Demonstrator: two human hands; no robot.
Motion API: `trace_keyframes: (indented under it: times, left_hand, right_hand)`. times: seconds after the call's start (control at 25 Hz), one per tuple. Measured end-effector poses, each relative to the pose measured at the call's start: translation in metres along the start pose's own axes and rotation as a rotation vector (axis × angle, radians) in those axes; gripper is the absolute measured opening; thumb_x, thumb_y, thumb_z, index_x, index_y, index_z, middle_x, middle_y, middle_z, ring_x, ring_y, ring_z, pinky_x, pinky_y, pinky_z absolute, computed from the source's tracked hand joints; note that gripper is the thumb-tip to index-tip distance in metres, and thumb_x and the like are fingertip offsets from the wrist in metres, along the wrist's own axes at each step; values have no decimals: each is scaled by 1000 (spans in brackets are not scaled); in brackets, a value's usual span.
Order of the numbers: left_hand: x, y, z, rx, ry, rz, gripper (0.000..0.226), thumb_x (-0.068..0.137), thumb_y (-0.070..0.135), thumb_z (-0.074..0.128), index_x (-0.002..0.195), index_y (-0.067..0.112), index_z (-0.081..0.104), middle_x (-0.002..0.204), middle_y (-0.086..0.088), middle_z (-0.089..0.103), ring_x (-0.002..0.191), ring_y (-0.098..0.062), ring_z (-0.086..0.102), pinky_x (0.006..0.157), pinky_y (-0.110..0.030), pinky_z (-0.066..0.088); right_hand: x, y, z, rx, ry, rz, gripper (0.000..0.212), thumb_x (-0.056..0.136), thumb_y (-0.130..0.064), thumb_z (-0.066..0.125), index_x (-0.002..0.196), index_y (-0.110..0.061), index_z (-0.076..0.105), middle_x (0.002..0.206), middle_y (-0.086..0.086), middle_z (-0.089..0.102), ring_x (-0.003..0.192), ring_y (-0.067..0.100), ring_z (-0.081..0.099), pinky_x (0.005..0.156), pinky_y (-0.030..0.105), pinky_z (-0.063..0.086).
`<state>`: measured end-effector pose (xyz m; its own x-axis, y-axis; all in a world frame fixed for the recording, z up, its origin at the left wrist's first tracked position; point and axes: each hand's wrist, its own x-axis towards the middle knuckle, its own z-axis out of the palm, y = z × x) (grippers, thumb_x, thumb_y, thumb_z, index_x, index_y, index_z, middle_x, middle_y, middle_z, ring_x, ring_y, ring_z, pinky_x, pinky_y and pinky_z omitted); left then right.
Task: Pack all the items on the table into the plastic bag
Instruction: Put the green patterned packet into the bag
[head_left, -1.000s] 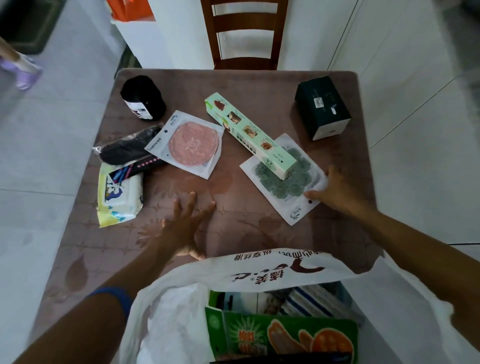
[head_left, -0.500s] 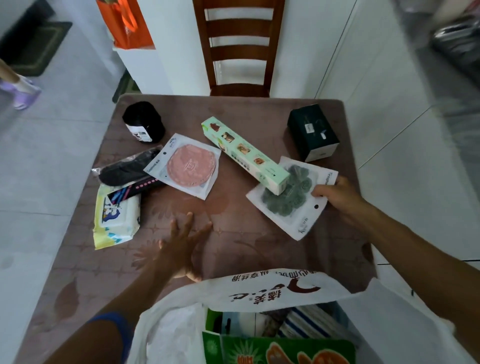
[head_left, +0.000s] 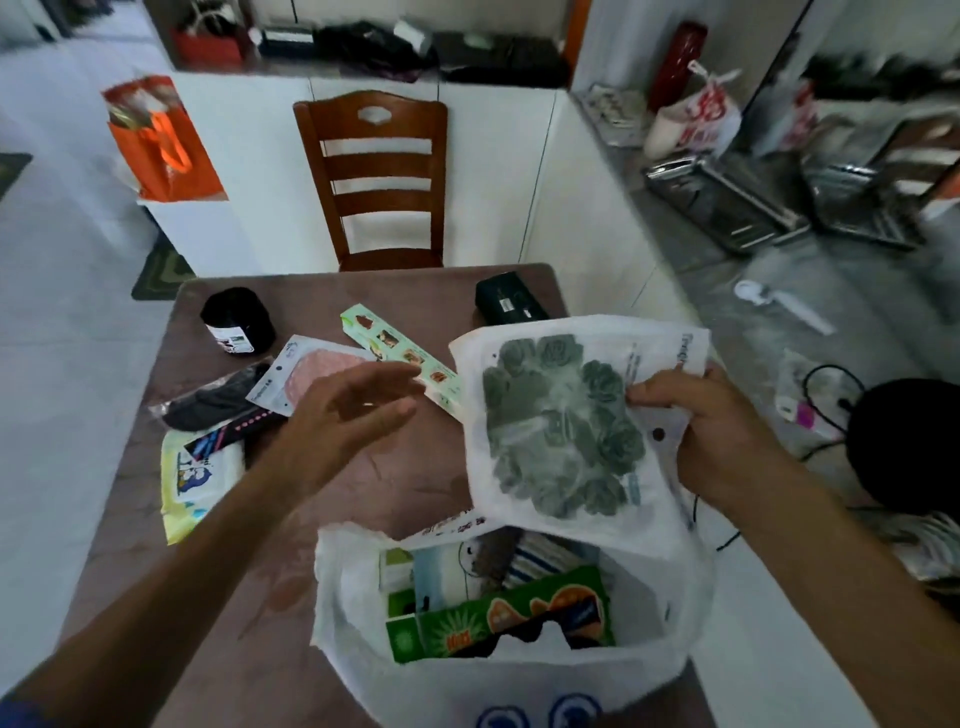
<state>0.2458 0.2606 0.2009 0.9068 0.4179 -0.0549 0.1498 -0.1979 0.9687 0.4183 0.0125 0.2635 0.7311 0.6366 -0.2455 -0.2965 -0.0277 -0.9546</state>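
My right hand (head_left: 711, 421) grips a flat white packet with a dark green flower-shaped pad (head_left: 558, 426) by its right edge, held in the air above the open white plastic bag (head_left: 498, 670). The bag sits at the table's near edge with a green box and other packs inside. My left hand (head_left: 353, 410) hovers open above the table, fingers spread, holding nothing. On the brown table (head_left: 415, 483) lie a pink pad packet (head_left: 306, 374), a long green box (head_left: 400, 348), a dark box (head_left: 509, 304), a black roll (head_left: 236, 322), a black sock pack (head_left: 213, 400) and a yellow wipes pack (head_left: 195, 483).
A wooden chair (head_left: 379, 176) stands behind the table's far edge. An orange bag (head_left: 161, 145) rests on a white cabinet at the far left. To the right, on the floor, are metal racks (head_left: 727, 202), cables and a black round object (head_left: 909, 441).
My right hand has lifted the green pad packet off the table and brought it over the bag. My left hand has risen from the table. The view has tilted up.
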Motion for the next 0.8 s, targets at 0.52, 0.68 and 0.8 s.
trace_keyframes:
  times: [0.52,0.68,0.8]
  left_hand:
    - [-55,51,54,-121,98,-168,14,87,10,67,90,22,73,91,1,78,88,-21,74,83,-43,59]
    - [-74,64,65,-222,92,-213,15,89,10,63,101,17,70,98,1,76,92,-22,72,80,-32,60]
    - [-102,59,64,420,249,-48,38,87,27,68,124,21,59,118,7,66,109,-14,62,85,-20,53]
  right_hand:
    - [-52,15,7,45,204,-248,48,80,-13,74,119,-29,52,115,-5,69,98,11,69,68,28,58]
    - [-55,59,15,13,-58,67,50,79,0,70,121,-24,59,108,0,74,94,25,69,68,37,58]
    - [-52,75,14,58,73,102,28,84,2,64,105,-15,70,96,4,77,90,26,71,64,30,57]
